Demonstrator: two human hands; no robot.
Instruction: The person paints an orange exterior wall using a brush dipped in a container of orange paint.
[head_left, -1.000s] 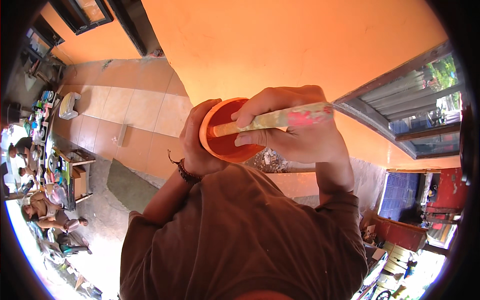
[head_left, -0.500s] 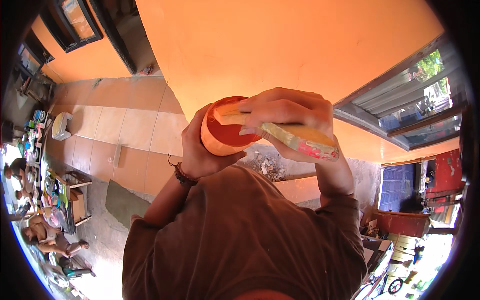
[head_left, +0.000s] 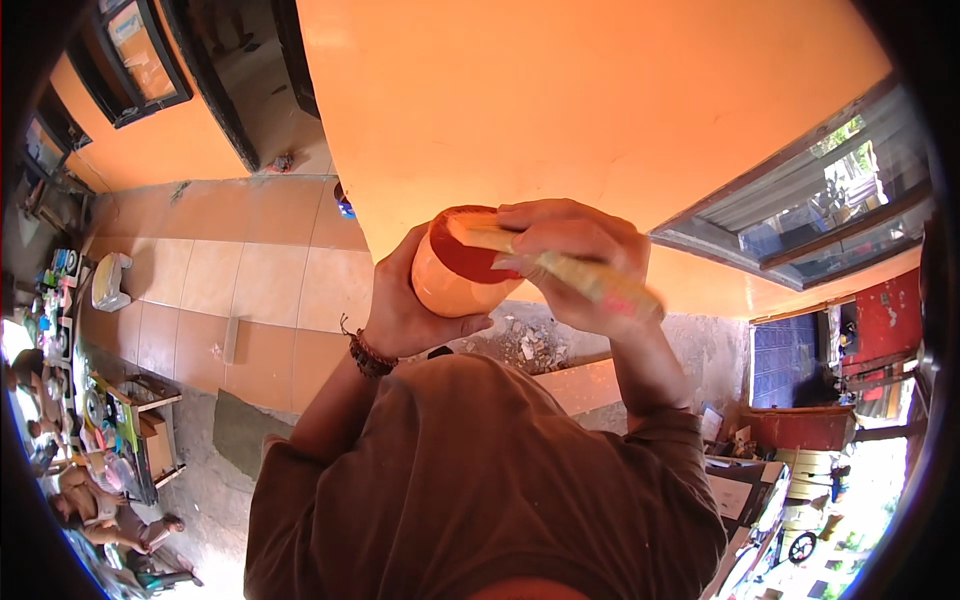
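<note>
the brush handle has swung lower, clamped in the right hand, left hand clasping an orange cup.

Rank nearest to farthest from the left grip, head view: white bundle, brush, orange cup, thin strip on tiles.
From the left grip:
1. Orange cup: touching, held in it.
2. Brush: to the right, held in the right grip.
3. Thin strip: left, on the floor tiles.
4. White bundle: farther left.
</note>
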